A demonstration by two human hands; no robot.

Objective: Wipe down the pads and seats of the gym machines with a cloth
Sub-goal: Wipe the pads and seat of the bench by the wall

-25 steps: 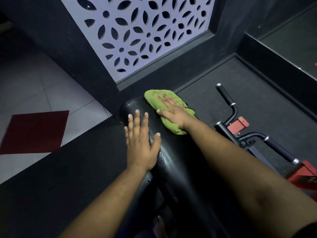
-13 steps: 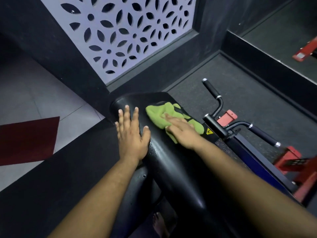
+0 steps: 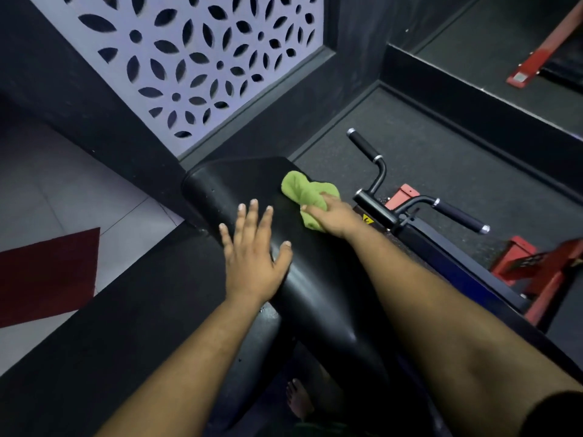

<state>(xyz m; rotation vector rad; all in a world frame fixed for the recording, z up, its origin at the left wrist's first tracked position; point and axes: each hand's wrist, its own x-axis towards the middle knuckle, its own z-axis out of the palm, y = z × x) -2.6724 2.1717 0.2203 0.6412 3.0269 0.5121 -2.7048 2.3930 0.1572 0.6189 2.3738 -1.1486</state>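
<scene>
A long black machine pad (image 3: 318,288) runs from the bottom centre up toward the wall. A bunched green cloth (image 3: 307,192) lies on the pad's right side near its far end. My right hand (image 3: 332,216) presses on the cloth, its fingers wrapped over the near part. My left hand (image 3: 255,250) rests flat on the pad's left side, fingers spread, holding nothing. The pad's near end is hidden under my forearms.
Two black-gripped handles (image 3: 367,148) (image 3: 460,216) stick up right of the pad on a dark frame with red parts (image 3: 533,269). A wall with a patterned cut-out panel (image 3: 189,58) stands just beyond. A dark red mat (image 3: 47,275) lies on the tiles at left. A bare foot (image 3: 299,400) shows below.
My right hand has slid the cloth from the pad's far end toward its right edge and bunched it up. My left hand stays flat on the pad. The view has shifted.
</scene>
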